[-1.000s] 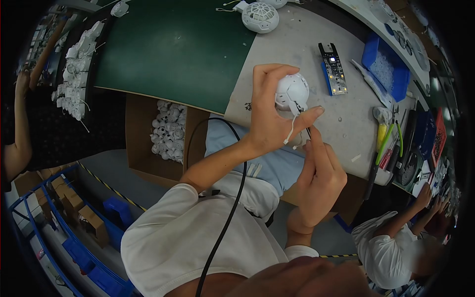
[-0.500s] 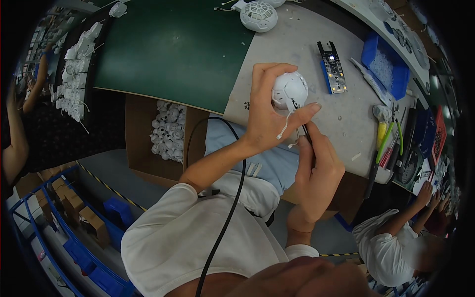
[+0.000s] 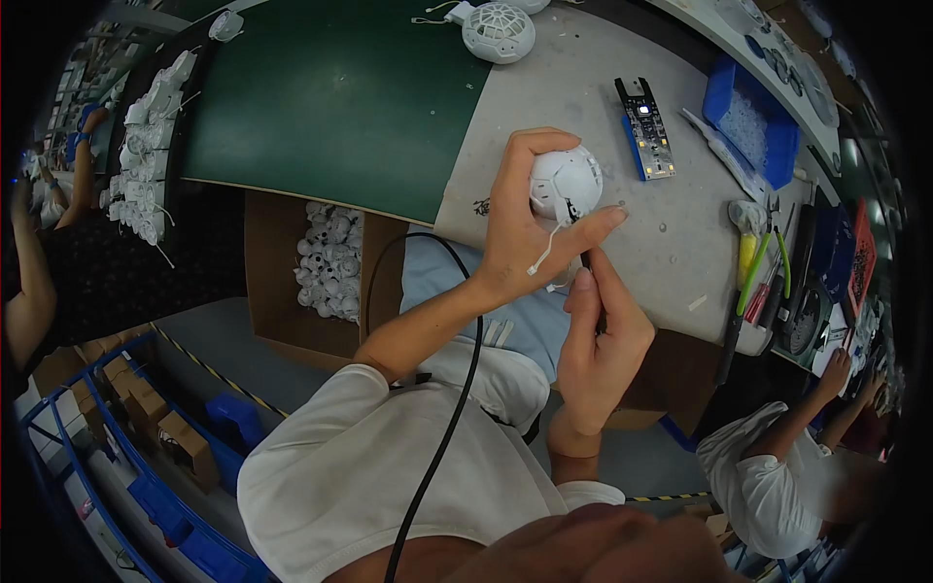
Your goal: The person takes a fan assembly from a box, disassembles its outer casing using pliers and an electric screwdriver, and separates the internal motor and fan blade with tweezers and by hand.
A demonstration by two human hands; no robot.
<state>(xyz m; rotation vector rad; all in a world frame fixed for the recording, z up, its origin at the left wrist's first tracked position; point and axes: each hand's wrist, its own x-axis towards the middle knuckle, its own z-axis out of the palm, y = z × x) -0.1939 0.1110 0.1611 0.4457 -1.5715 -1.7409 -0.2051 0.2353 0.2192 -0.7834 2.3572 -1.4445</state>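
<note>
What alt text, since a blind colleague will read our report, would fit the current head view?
A person's left hand grips a white ball-shaped housing with dangling white leads, while the right hand holds a slim dark tool near it. Beyond, on the workbench, are a circuit board and a blue tray.

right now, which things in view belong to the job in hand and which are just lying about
Seem part of the job:
- white ball-shaped part, in the left hand
- dark slim tool, in the right hand

Seem just lying about:
- circuit board
- green-handled pliers
- blue tray
- white grille part
</note>
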